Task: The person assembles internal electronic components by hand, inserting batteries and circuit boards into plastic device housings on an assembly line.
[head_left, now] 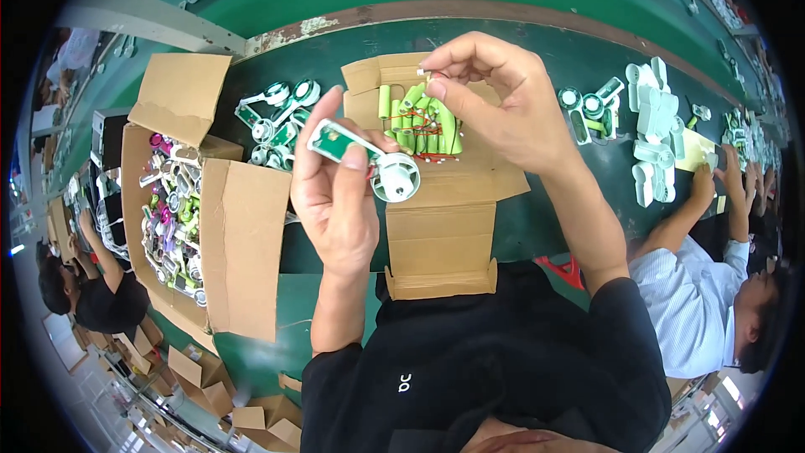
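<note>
My left hand (337, 214) grips a small white fan housing (396, 178) with a round motor end and a green circuit board (342, 144) in its handle. The thumb presses on the board's lower part. Over the open cardboard box (440, 239), my right hand (507, 105) pinches a small white plug connector (422, 73) between thumb and index finger. A short bit of wire shows at the fingertips; where it leads is hidden. Below the two hands, several green cylindrical batteries (444, 127) with red wires lie in a cluster on the cardboard.
A large carton (243, 243) full of mixed coloured fan parts stands at left. White fan housings (281, 109) lie beside it. To the right are more fan parts (594, 107) and stacked pale housings (658, 130). A person in a light shirt (692, 302) works at far right; another sits far left.
</note>
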Demonstrator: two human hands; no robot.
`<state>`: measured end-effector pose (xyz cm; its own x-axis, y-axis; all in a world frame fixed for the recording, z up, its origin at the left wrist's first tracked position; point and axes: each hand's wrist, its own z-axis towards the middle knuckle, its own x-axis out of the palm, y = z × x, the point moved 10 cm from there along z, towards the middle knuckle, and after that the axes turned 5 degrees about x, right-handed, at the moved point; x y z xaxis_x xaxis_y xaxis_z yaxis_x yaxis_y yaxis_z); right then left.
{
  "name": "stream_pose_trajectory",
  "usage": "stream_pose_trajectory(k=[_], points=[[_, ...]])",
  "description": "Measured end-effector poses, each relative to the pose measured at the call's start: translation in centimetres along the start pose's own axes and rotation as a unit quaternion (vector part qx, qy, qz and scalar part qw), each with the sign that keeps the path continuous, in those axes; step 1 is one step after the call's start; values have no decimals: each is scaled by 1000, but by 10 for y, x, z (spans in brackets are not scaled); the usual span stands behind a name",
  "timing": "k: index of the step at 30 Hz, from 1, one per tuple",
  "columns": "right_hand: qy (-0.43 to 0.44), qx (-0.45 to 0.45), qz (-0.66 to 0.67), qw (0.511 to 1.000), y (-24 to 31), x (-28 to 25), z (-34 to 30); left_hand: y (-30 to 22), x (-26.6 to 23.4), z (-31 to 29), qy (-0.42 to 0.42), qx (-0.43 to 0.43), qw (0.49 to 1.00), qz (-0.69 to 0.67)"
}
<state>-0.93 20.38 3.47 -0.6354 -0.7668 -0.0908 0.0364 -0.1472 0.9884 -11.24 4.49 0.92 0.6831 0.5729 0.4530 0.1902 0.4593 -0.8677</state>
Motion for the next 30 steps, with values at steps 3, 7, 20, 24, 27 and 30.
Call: stream_pose_trajectory(k=[3,7,20,24,27,30], points=[[-27,5,33,999,-4,-11,-12,17,10,-5,25,-54,998,16],[-31,50,59,996,-10,-14,-25,31,25,-8,22,-93,995,-17],[-28,108,8,994,-9,-9,-47,36,41,-5,45,-76,990,111],[-41,82,27,995,-11,-11,-50,44,41,-8,38,-103,991,79],[-47,82,23,995,-15,-12,-52,48,39,-11,29,-120,990,64],[-42,78,24,996,-20,-11,-56,52,37,-13,26,-129,990,56]])
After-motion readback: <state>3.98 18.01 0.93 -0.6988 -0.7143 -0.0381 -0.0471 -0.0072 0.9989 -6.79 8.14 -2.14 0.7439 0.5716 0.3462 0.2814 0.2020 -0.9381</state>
